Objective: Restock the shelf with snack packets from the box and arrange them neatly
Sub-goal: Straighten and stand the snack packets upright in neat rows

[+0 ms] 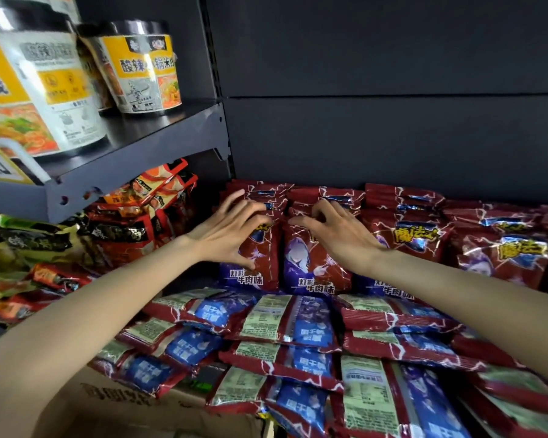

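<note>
Straightening red snack packets on the shelf.
Left hand (231,230) and right hand (332,230) rested spread, loosely bent fingers on upright packets (314,263), grasping nothing; box (114,403) below.

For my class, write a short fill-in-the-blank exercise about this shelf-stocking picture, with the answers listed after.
1. Both hands, the left hand and the right hand, touch upright packets that are mainly ____ in colour.
2. The loose packets in the cardboard box lie ____, backs up.
3. The noodle tubs stand on the shelf at the upper ____ of the picture.

Answers: red; flat; left
</note>
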